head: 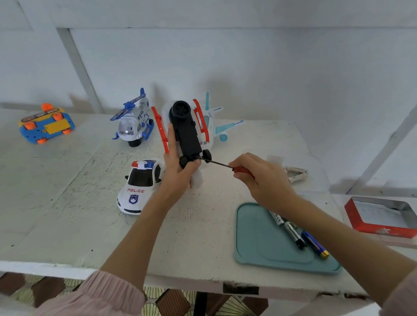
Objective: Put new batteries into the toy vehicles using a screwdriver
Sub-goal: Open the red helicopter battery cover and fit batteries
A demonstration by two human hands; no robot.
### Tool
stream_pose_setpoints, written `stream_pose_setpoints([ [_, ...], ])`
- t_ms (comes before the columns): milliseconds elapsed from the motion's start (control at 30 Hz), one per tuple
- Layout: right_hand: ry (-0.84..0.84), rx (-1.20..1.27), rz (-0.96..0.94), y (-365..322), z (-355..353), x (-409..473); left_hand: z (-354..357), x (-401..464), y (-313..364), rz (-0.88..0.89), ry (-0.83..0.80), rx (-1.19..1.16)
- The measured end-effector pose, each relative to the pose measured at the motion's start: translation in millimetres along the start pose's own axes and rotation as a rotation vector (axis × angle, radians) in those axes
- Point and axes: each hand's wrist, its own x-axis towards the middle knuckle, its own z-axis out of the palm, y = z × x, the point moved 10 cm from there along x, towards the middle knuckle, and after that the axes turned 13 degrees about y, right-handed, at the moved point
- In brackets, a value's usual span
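White panelled wall stands behind a worn white bench [81,221] that carries the toys. At the middle, the left hand [178,168] grips an upturned toy helicopter [186,132] with red skids, its black underside facing the camera and its thumb curled round the wheel end. The right hand [263,178] pinches the red handle of a screwdriver [218,164], whose dark shaft slants up and left so that its tip meets the black base near the small wheels. Just left of the held toy stands a blue and white helicopter [133,124], and below that a police car [141,186]. A white and teal plane [218,123] sits behind the held toy. Far left lies a blue and orange car [46,126], belly up. A teal tray [261,244] near the front edge holds several batteries [296,236]. More batteries [296,173] lie on the bench beyond the right hand. A red tin [383,217] sits at far right.
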Motion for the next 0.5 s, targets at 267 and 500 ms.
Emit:
stream_pose_setpoints([
  [267, 0.075, -0.046, -0.095, -0.9, -5.6, -1.0, 2.6, 1.3, 0.5, 0.04, -0.018, -0.004],
  [500, 0.18, -0.025, -0.162, -6.6, -18.6, -3.5, 0.4, 4.4, -2.4, 0.067, 0.028, -0.03],
])
